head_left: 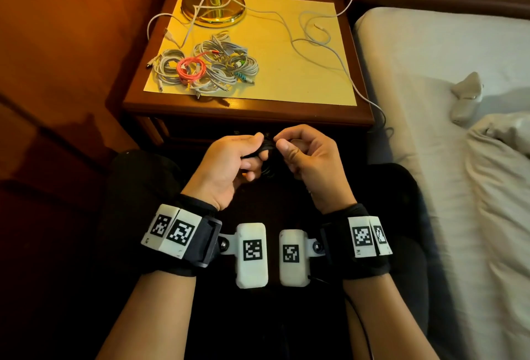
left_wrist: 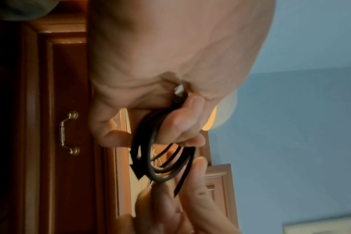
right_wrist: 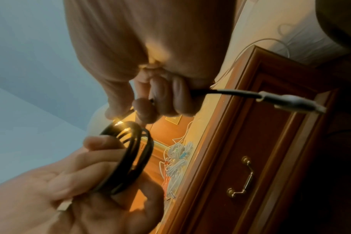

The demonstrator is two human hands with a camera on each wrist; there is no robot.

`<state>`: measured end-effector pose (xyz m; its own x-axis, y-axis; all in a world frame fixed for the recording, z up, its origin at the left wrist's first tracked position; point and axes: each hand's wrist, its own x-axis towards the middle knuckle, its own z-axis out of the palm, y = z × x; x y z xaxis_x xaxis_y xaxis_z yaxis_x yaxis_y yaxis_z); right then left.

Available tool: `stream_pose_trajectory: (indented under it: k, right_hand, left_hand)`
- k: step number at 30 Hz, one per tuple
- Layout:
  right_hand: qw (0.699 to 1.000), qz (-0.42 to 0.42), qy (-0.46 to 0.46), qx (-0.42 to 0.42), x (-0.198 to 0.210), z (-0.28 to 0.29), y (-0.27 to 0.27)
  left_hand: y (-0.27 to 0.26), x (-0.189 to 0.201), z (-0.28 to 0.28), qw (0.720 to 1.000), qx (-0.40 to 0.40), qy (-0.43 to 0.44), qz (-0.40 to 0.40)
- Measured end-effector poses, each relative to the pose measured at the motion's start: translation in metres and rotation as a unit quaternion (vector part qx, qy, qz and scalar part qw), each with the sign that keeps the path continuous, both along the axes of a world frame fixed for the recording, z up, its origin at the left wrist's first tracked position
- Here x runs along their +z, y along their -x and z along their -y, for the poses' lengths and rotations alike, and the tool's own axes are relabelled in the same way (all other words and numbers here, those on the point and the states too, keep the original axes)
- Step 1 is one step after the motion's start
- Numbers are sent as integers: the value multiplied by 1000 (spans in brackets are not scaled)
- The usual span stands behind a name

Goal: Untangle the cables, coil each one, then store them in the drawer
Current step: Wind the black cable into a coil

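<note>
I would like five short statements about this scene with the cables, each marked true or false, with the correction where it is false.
1. The left hand holds a coil of black cable. True.
2. The right hand is empty. False: it grips the free end of the black cable, and the plug sticks out past its fingers.
3. A pile of coiled cables, mostly white with one pink, lies on the nightstand. True.
4. The drawer is pulled open. False: it looks closed, with its metal handle untouched.
5. Every white cable is already coiled. False: a loose white cable sprawls across the nightstand top.
</note>
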<state>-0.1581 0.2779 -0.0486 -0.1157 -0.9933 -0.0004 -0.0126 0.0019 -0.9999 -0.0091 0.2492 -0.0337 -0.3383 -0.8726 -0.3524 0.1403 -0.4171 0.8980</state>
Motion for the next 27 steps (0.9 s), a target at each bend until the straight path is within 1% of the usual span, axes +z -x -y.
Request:
stream_pose_trajectory:
  k: [2,3,6,9,11,12,16,18,20,22,25,27]
  right_hand:
    - [999,13,-26,27,-1,-1,2]
    - [998,32,-42,37,-2,-1,3]
    - [989,124,-73,45,-3,-1,6]
    - [979,181,-80,48,-3,0,7]
    - [977,186,-86,51,-2,0,5]
    - [980,172,-89,52,-1,0,4]
    - [992,46,-95,70,3,-1,-2]
    - [994,4,-91,68,4,-2,-3]
    - [995,-34,-83,51,3,-1,-1]
    - [995,-54,-77,41,0,-1,-1]
    - [995,-62,-62,40,-4,-1,-1]
    - [995,-75,-54,33,-5,0,-1]
  left_hand:
    - [-1,0,1,999,16,-24,-26]
    - [-1,0,2,998,22,-44,-42]
    - [-2,0,3,993,34,-96,-64]
    - [-2,2,3,991,38,-113,-68]
    - [-1,4,2,991,32,-109,-74]
    - [0,4,2,992,24,-101,-74]
    - [4,3,0,997,-7,-66,-45]
    - [7,0,0,998,-1,-59,-26]
    - [10,-3,1,999,14,-48,16]
    - [13,-5,0,997,21,-24,67]
    - [13,-5,-2,994,26,25,107]
    - [12,-8,-2,985,18,81,150]
